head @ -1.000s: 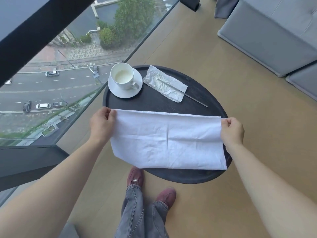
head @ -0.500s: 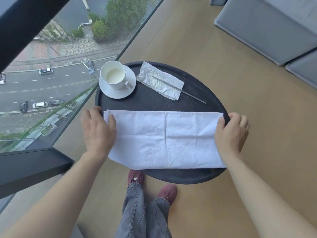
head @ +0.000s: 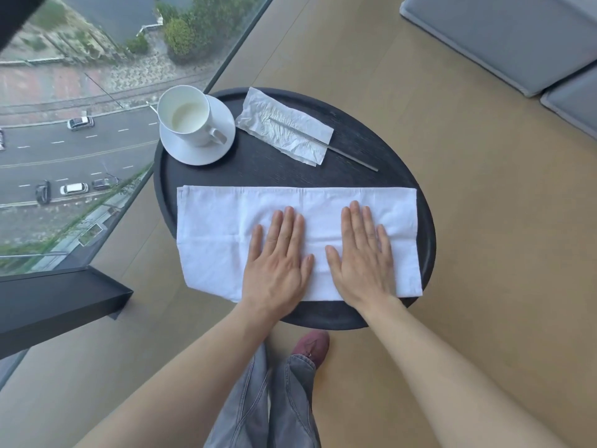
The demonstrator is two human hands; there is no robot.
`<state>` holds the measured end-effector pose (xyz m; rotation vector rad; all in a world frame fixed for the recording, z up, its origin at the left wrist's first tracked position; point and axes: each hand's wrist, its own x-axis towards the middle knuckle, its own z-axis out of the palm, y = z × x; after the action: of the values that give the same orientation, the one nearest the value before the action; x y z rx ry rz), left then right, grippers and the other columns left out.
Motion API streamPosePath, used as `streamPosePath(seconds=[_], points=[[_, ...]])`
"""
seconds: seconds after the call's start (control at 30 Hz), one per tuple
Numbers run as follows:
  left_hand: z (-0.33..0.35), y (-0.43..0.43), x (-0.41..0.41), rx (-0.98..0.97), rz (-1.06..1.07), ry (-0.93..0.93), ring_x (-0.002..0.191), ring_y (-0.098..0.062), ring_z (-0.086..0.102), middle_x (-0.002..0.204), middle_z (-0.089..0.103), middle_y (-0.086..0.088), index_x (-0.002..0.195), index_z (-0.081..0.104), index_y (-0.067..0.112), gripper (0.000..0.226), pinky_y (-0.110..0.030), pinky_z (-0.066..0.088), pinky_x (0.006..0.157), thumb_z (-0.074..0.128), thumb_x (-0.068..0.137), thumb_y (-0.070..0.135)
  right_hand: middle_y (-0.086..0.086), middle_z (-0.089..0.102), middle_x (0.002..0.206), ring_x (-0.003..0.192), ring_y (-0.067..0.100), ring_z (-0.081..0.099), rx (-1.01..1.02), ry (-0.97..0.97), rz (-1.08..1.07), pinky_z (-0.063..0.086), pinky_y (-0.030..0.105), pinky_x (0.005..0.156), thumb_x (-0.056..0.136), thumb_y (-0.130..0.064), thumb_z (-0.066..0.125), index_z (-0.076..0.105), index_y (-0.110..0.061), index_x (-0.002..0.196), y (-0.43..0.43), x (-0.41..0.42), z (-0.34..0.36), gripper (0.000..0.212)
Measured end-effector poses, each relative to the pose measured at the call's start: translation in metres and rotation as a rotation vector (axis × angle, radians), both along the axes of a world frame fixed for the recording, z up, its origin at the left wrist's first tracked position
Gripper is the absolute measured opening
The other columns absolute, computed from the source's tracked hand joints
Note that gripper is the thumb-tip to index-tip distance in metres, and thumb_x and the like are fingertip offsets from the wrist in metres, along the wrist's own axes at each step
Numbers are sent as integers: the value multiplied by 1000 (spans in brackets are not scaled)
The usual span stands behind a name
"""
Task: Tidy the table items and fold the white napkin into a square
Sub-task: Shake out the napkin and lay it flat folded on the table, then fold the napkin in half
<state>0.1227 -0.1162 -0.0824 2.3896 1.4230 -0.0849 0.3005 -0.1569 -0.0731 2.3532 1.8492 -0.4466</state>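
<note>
The white napkin (head: 219,227) lies folded into a long rectangle across the near half of the round black table (head: 426,221), its left end hanging over the rim. My left hand (head: 279,257) and my right hand (head: 360,253) rest flat side by side on its middle, palms down, fingers spread, holding nothing. At the table's far side stands a white cup (head: 187,119) with milky liquid on a white saucer (head: 223,147). To its right lies a crumpled tissue (head: 284,127) with a thin metal stick (head: 352,156) on it.
A floor-to-ceiling window (head: 80,140) is close to the table's left, with a dark frame (head: 58,305) low down. Grey sofa cushions (head: 517,37) sit at the far right. My legs and a maroon shoe (head: 310,347) stand below the table's near edge.
Both hands let go of the napkin's far corners at its two ends and moved inward to press flat on its middle. The napkin now lies flat on the table.
</note>
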Motion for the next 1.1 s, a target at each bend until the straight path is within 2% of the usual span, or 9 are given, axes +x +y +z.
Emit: streamPosePath(seconds=[0.23, 0.4, 0.57, 0.67, 0.73, 0.8, 0.87, 0.93, 1.1], points=[[2, 17, 28, 41, -77, 10, 159, -22, 5, 172, 11, -8, 163, 14, 8, 76, -51, 9, 127, 30, 105, 53, 0, -4, 171, 157, 16, -5, 8, -41, -119, 7, 46, 126, 100, -54, 27, 1, -16, 162, -8, 49, 0, 77], [0, 28, -22, 55, 68, 83, 159, -22, 1, 172, 6, -10, 164, 10, 7, 81, -50, 5, 128, 27, 103, 58, -2, -10, 170, 156, 15, -11, -2, -59, -91, 3, 44, 126, 101, -57, 20, -5, -17, 162, -15, 67, 1, 76], [4, 36, -52, 3, 143, 145, 159, -21, -10, 173, -6, -10, 163, -2, 7, 84, -47, 1, 128, 21, 102, 60, 1, -3, 171, 157, 19, -3, 52, -79, -277, 11, 48, 124, 103, -53, 24, 2, -15, 162, -23, 78, 2, 73], [6, 33, -45, 8, 178, 136, 159, -23, -11, 172, -6, -12, 163, -2, 5, 86, -48, -1, 128, 21, 102, 61, 12, 1, 170, 154, 32, 17, 103, 117, -512, 29, 48, 116, 103, -51, 33, 3, -10, 161, -33, 89, 6, 77], [8, 27, -28, 28, 148, 96, 159, -24, -11, 172, -6, -12, 163, 0, 5, 86, -48, -2, 128, 22, 102, 61, 18, 13, 166, 143, 39, 36, 114, 282, -719, 38, 46, 108, 103, -49, 36, 7, -5, 159, -35, 96, 10, 77], [10, 18, -3, 44, 57, 35, 159, -22, -10, 172, -6, -11, 163, 1, 6, 84, -47, -1, 128, 25, 102, 58, 22, 37, 152, 126, 41, 49, 81, 327, -821, 43, 45, 96, 104, -48, 36, 28, 0, 150, -36, 102, 13, 67], [11, 12, 22, 63, -41, -8, 159, -21, -7, 173, -3, -9, 164, 4, 7, 80, -47, 1, 128, 28, 104, 55, 20, 58, 120, 100, 38, 55, 71, 322, -815, 42, 41, 78, 105, -50, 34, 50, -2, 116, -37, 107, 13, 51], [8, 8, 40, 69, -111, -14, 160, -22, -4, 173, 1, -9, 164, 8, 8, 76, -47, 3, 128, 28, 105, 52, 14, 59, 95, 83, 35, 54, 71, 338, -790, 38, 38, 68, 104, -51, 33, 46, -7, 91, -39, 110, 15, 48], [3, 1, 62, 38, -149, 19, 160, -24, 0, 173, 6, -9, 164, 10, 7, 74, -52, 3, 127, 28, 105, 50, 3, 46, 68, 61, 28, 41, 112, 360, -739, 32, 37, 53, 105, -44, 40, 34, -12, 76, -42, 128, 31, 44]])
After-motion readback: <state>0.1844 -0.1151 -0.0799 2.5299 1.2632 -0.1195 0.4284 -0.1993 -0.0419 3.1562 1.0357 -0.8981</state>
